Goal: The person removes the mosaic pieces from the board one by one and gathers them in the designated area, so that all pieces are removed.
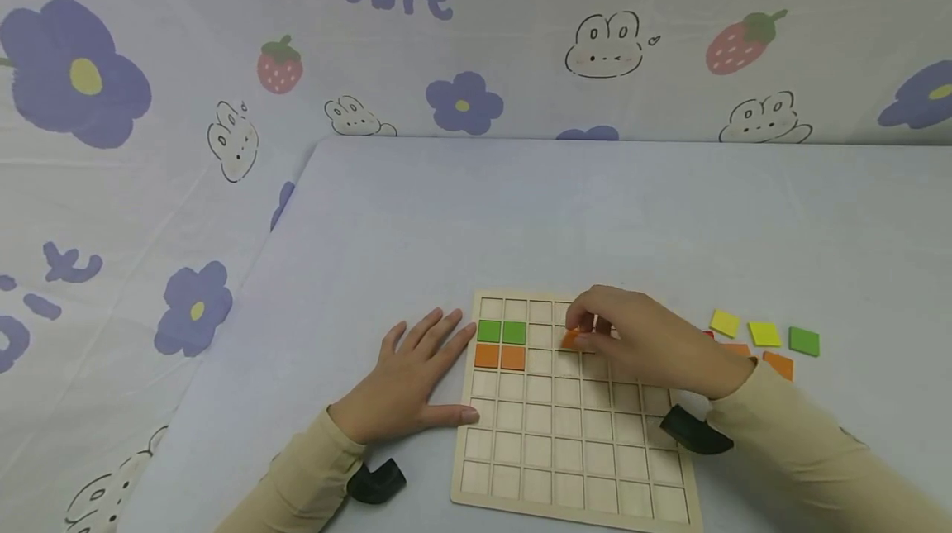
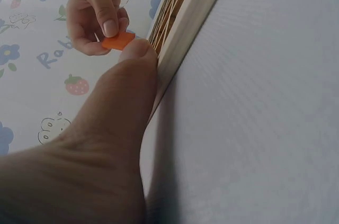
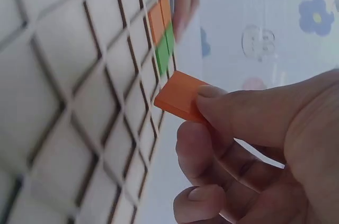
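Observation:
A wooden grid board lies on the white cloth. In its left columns, two green tiles sit in one row, and two orange tiles in the row just below. My right hand pinches an orange square tile between thumb and fingers, over the upper middle of the grid; the right wrist view shows the tile tilted. Spread flat beside the board's left edge, my left hand has its thumb and fingertips right at that edge.
Right of the board, partly behind my right wrist, lie loose tiles: two yellow tiles, a green tile, orange ones and a sliver of red. A patterned cloth hangs at the back and left.

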### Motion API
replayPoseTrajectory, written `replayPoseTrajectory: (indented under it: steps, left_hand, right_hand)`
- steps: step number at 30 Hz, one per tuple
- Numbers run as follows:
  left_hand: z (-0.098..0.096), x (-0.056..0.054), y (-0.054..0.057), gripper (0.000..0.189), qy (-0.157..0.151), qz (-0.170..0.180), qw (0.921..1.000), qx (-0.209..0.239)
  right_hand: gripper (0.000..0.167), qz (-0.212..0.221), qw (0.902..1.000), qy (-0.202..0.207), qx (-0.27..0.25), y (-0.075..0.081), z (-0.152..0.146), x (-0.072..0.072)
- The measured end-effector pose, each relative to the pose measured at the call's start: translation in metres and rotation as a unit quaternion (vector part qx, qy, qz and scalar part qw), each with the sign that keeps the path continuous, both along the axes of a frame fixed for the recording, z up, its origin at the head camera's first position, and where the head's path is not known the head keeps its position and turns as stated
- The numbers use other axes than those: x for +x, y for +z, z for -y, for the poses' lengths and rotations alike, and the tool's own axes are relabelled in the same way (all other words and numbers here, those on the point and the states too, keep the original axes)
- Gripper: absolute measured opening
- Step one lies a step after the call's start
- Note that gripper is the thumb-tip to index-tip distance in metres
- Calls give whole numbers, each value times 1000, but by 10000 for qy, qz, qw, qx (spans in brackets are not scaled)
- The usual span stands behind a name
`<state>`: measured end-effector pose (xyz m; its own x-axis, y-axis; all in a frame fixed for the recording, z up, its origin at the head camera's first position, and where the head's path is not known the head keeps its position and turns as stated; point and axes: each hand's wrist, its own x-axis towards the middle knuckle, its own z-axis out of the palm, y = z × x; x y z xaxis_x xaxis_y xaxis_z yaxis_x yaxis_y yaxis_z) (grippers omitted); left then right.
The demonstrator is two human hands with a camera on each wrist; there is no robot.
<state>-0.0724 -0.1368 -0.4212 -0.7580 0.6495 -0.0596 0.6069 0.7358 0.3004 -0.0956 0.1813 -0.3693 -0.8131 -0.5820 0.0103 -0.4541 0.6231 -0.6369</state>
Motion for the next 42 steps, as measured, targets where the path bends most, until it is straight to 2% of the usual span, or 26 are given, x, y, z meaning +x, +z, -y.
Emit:
replayPoseTrajectory:
  steps: [7,8,10,13,16,22,30,42]
  left_hand:
    - [0,0,0,97,9,18,10000,20]
    - [0,0,0,97,12,25,10000,21]
    - [0,0,0,97,14,18,10000,24]
    - [0,0,-1,96,10,-26,10000,13]
    - [0,-1,-2,96,-3,-73,10000,-12]
    - [1,-1,-4,97,27,-29,10000,13]
    - [1,-1,-5,97,83,48,9999,-47]
    - [0,0,-1,96,54,35,10000,28]
  right_hand:
    - [14,-104,9990,-400,168,6,-41,-3]
    - [14,90,9984,-520,178,7,-48,-3]
    - [13,173,9974,-675,188,7,-63,-3]
    - [15,286,9941,-989,340,7,-87,-4]
    - [18,41,9910,-1213,564,3,-109,-5]
    - [19,176,9808,-1682,968,-4,-142,-12]
    - [17,187,9768,-1864,1038,-12,-165,-18]
    - [30,666,9702,-2026,1150,-25,-172,-23]
